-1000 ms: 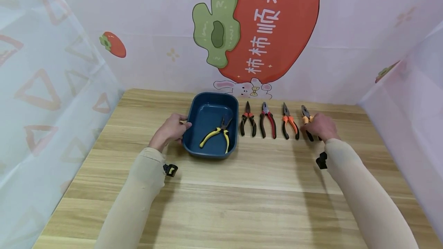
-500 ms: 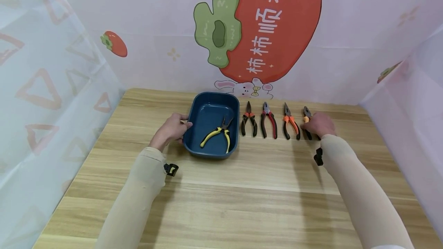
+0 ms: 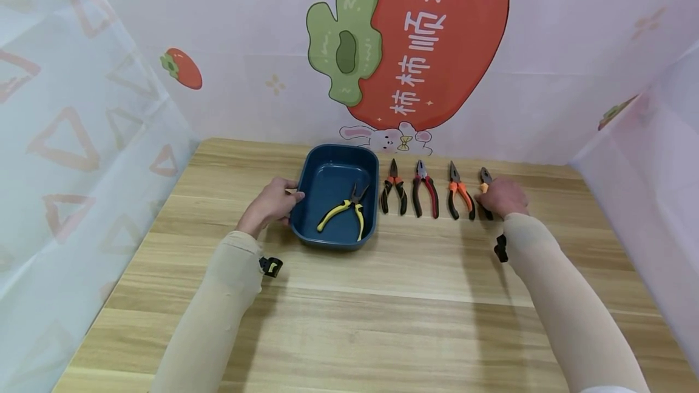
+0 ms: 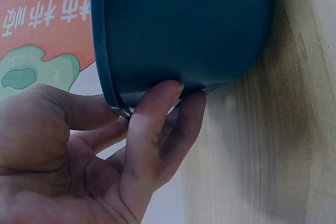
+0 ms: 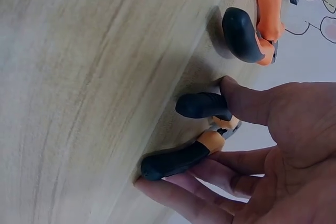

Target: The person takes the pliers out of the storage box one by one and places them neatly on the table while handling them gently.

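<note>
My left hand (image 3: 273,200) holds the left side of a deep blue plastic tub (image 3: 330,181), fingers and thumb pinching the rim at one corner in the left wrist view. Inside the tub lie yellow-and-black pliers (image 3: 355,202) with spread handles. On the far right, my right hand (image 3: 503,196) grips black and light-orange pliers (image 3: 485,176) lying jaws away from me. The right wrist view has the thumb against one handle and fingers along the other handle (image 5: 176,162); the handles stand apart.
Between tub and right hand, three pliers lie in a row: black-and-red ones (image 3: 394,187), red-and-black ones (image 3: 425,190) and orange-and-black ones (image 3: 460,191). The wooden table (image 3: 382,314) meets a printed backdrop (image 3: 246,96) behind them, with white side walls left and right.
My right hand has shifted slightly left and closed in around the pliers, covering more of their handles. The left hand and the tub hold their place.
</note>
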### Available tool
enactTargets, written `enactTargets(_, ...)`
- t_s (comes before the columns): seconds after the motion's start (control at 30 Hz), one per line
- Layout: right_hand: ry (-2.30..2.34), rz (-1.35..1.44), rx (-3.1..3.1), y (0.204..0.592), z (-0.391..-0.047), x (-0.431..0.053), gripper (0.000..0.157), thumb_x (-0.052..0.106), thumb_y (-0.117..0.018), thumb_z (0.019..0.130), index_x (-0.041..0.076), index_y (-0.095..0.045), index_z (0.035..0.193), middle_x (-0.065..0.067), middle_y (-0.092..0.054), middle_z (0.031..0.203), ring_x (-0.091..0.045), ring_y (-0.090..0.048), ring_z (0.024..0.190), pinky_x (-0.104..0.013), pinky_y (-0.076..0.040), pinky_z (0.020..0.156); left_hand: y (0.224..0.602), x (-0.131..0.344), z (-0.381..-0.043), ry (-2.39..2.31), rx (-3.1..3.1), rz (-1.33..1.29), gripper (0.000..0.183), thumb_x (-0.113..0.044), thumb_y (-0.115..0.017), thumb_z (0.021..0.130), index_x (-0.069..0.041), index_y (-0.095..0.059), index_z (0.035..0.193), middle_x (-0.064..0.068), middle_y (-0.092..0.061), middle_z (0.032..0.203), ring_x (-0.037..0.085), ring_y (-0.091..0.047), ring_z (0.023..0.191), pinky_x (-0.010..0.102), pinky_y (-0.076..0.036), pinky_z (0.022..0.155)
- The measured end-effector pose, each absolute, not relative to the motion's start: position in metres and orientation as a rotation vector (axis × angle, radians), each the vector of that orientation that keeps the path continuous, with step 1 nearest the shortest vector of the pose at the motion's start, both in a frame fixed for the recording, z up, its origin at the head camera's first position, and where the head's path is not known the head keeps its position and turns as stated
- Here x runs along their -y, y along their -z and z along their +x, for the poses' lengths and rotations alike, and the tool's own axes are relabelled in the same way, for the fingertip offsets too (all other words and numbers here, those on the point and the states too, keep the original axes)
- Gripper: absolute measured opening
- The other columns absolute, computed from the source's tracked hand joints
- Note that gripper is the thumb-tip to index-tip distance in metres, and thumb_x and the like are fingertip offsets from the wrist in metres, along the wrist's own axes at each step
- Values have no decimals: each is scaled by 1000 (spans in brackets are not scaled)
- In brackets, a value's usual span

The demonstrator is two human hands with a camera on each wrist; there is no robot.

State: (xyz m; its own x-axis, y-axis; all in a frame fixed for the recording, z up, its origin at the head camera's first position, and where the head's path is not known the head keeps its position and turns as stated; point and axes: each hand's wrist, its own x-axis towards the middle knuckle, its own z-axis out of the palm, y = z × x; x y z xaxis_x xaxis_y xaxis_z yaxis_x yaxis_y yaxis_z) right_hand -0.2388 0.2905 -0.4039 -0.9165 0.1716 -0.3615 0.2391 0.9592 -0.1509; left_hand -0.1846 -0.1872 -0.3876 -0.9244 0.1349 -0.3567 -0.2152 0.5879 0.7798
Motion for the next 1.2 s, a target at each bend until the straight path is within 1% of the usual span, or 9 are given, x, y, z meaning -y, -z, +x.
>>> enactTargets(0.17, 223, 298, -2794, 408, -237, -290, 47, 41, -56, 101, -3, -56, 84, -20, -53, 83, -29, -50, 71, -39, -42, 59, 388, 186, -185, -1257, -2446, -79, 50, -15, -48, 109, 3, -37, 154, 28, -63, 114, 28, -65, 66, 42, -61, 62)
enactTargets(0.3, 212, 312, -2802, 407, -234, -289, 46, 41, -54, 102, -2, -54, 84, -19, -51, 82, -29, -49, 69, -38, -40, 58, 385, 185, -185, -1239, -2450, -90, 51, -15, -47, 109, 3, -35, 155, 27, -62, 111, 20, -60, 56, 42, -61, 63)
enactTargets(0.53, 261, 219, -2855, 391, -227, -279, 43, 35, -51, 101, 10, -47, 66, -5, -40, 63, -20, -41, 56, -31, -31, 49, 383, 183, -185, -1234, -2446, -102, 51, -15, -47, 109, 3, -36, 155, 26, -62, 107, 18, -60, 56, 41, -61, 62)
enactTargets(0.67, 244, 119, -2920, 373, -224, -252, 48, 38, -57, 100, 10, -50, 62, -3, -42, 56, -19, -42, 51, -28, -30, 44, 384, 183, -184, -1241, -2441, -115, 50, -14, -47, 109, 3, -36, 155, 23, -61, 94, 17, -57, 52, 39, -61, 60)
enactTargets(0.77, 283, 35, -2944, 361, -220, -226, 51, 40, -61, 99, 10, -50, 59, -1, -42, 52, -18, -42, 46, -27, -29, 43, 385, 183, -182, -1249, -2441, -126, 51, -13, -48, 109, 3, -36, 155, 25, -61, 98, 17, -55, 52, 41, -61, 60)
enactTargets(0.87, 364, -47, -2950, 352, -215, -198, 49, 40, -63, 99, 10, -49, 63, -1, -41, 54, -17, -41, 46, -28, -29, 43, 385, 182, -181, -1256, -2450, -130, 51, -13, -49, 108, 4, -35, 155, 28, -62, 111, 18, -57, 53, 43, -61, 62)
enactTargets(0.93, 402, -104, -2953, 347, -211, -178, 47, 41, -63, 99, 9, -49, 67, -2, -41, 55, -17, -42, 46, -29, -30, 43, 385, 182, -179, -1258, -2449, -132, 51, -13, -48, 108, 5, -35, 155, 29, -62, 115, 18, -58, 55, 42, -62, 62)
enactTargets(1.13, 478, -261, -2939, 339, -198, -122, 45, 44, -66, 98, 1, -65, 83, -11, -58, 66, -23, -55, 52, -28, -37, 44, 385, 181, -177, -1268, -2444, -156, 51, -14, -48, 109, 5, -35, 155, 27, -61, 113, 16, -55, 54, 39, -61, 60)
enactTargets(1.2, 498, -306, -2924, 338, -195, -106, 44, 44, -67, 98, 1, -69, 90, -9, -60, 68, -23, -58, 55, -28, -40, 46, 385, 181, -177, -1278, -2438, -168, 51, -14, -48, 109, 4, -35, 155, 26, -60, 113, 16, -54, 53, 39, -61, 60)
